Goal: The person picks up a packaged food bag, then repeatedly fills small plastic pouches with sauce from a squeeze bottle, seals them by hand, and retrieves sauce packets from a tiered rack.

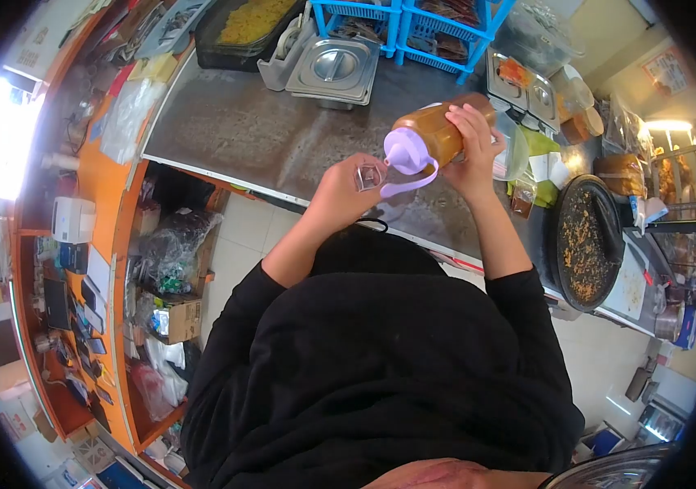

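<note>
My right hand (472,151) is wrapped round a squeeze bottle (438,132) filled with brown sauce. The bottle lies tilted nearly sideways, its lilac nozzle cap (405,151) pointing left and down. A lilac cap strap hangs from it in a loop. In my left hand (344,189) is a small clear cup (370,175), gripped between thumb and fingers just below the nozzle. Whether sauce is flowing into the cup I cannot make out. Both hands are above the front edge of the dark metal worktop (283,130).
A lidded steel container (333,69) stands at the back, beside blue plastic racks (438,28). Yellow food fills a black tray (258,20) at the back left. On the right are a round black pan with crumbs (584,244) and a green cloth (539,155). Orange shelving (103,244) stands left.
</note>
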`<state>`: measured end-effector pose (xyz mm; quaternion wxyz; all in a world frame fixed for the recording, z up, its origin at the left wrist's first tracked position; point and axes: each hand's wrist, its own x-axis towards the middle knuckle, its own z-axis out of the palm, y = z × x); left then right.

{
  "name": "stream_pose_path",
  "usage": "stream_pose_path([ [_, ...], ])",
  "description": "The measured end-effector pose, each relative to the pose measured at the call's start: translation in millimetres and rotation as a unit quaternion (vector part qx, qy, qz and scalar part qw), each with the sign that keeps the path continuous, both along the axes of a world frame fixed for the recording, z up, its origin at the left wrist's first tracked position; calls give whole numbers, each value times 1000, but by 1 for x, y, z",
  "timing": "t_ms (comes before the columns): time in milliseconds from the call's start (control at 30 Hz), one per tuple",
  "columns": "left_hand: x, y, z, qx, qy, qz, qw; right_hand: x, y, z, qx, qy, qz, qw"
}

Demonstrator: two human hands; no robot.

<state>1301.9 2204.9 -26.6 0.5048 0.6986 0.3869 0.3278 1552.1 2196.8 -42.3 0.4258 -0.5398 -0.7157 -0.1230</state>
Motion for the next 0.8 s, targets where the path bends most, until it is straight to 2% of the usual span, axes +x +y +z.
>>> stream_pose_path([
  [100,1,-3,26,-51,97,15,994,7,-2,20,47,-85,-12,995],
  [333,5,-2,21,-7,57,3,998,18,-2,47,173,-222,-46,959],
  [433,9,-1,17,-23,41,-9,999,15,-6,65,186,-271,-66,942],
  [500,9,0,14,-55,26,-30,998,15,-6,71,197,-281,-59,937],
  [700,11,1,7,-39,-35,-79,995,12,-4,87,224,-303,-47,925],
  [800,11,-1,9,-72,-33,-72,994,13,-5,89,222,-310,-40,924],
])
